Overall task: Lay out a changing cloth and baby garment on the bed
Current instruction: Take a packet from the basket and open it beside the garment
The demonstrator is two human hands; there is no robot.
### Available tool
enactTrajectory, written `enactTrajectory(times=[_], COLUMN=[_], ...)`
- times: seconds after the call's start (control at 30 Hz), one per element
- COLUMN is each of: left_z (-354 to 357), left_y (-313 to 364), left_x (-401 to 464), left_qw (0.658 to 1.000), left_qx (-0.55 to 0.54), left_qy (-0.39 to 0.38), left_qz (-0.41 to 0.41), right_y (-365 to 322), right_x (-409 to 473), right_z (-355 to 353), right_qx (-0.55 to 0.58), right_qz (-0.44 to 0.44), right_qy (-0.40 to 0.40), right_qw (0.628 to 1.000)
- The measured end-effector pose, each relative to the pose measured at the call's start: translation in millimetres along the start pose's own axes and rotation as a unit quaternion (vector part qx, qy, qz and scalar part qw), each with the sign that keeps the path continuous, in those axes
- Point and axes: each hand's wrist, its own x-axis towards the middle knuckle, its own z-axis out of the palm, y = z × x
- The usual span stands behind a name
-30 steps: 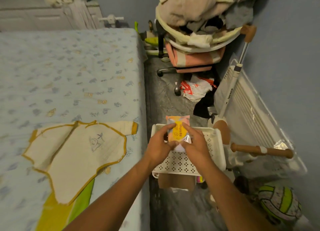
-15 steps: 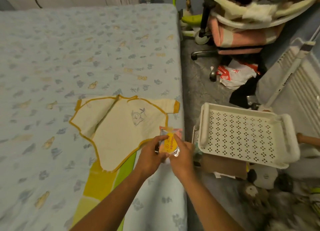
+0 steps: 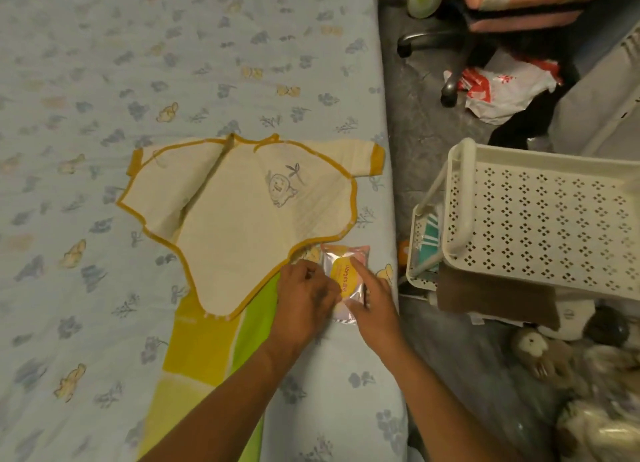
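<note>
Presently, items in view:

Bed (image 3: 104, 80): pale blue sheet printed with small flowers and animals; fills the left of the frame.

Changing cloth (image 3: 204, 350): yellow, white and green blocks, spread flat on the bed near its right edge, running toward the camera.

Baby garment (image 3: 242, 212): cream with mustard binding and a small embroidered figure on the chest. Lies opened out flat on the bed, lower end overlapping the far end of the changing cloth; one short sleeve points toward the bed's right edge.

Packet (image 3: 344, 281): small, pinkish foil with a yellow label, on the bed just beside the garment's lower right hem.

Left hand (image 3: 304, 302): fingers curled against the packet's left edge; whether it pinches the packet or only touches it cannot be told.

Right hand (image 3: 372, 305): fingers extended, resting on the packet's top and right side, not closed around it.

Perforated white tray (image 3: 540, 212): on a cart beside the bed, on the floor side.

Plastic bag (image 3: 502, 87): white and red, on the floor farther off.
</note>
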Motion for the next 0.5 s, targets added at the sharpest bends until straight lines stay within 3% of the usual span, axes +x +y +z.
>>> enactTrajectory(times=[0.13,0.3,0.5], left_z=[-5,-10,-15], left_y=[6,10,12], left_x=[10,22,46], left_qw=[0.999,0.991,0.983], left_qx=[-0.014,-0.012,-0.076], left_qy=[-0.032,-0.087,-0.083], left_qz=[0.01,-0.105,-0.141], right_y=[-1,-2,-8], right_x=[1,6,7], right_z=[3,8,5], right_qx=[-0.006,0.021,0.087], right_qz=[-0.005,0.015,0.044], right_qy=[0.0,-0.02,-0.044], right_qw=[1.0,0.999,0.994])
